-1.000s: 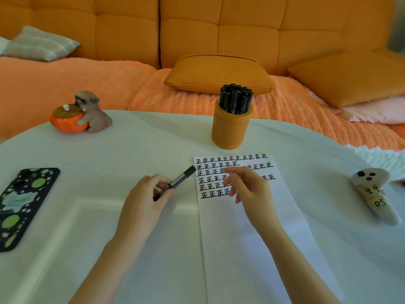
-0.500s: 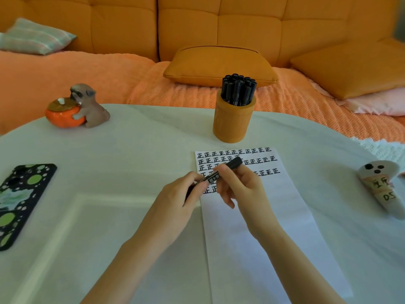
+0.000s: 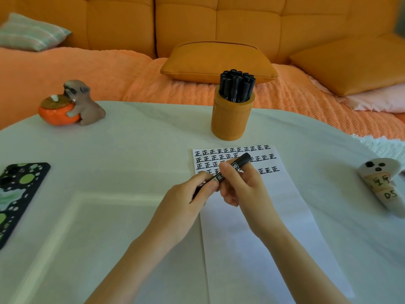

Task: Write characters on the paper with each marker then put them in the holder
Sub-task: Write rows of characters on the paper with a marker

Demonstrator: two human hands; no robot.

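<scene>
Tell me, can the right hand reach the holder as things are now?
Probably yes. The holder stands just past the far edge of the paper, ahead of the right hand, with nothing between. But that hand and the left hand both grip the marker, so the left must let go first.

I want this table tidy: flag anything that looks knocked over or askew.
The white ghost-faced cone figurine lies on its side near the white table's right edge, possibly toppled. The orange cylindrical holder stands upright; nothing looks spilled.

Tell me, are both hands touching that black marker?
Touching. The head view shows the left hand gripping the black marker at its lower end, the right hand pinching its middle.
</scene>
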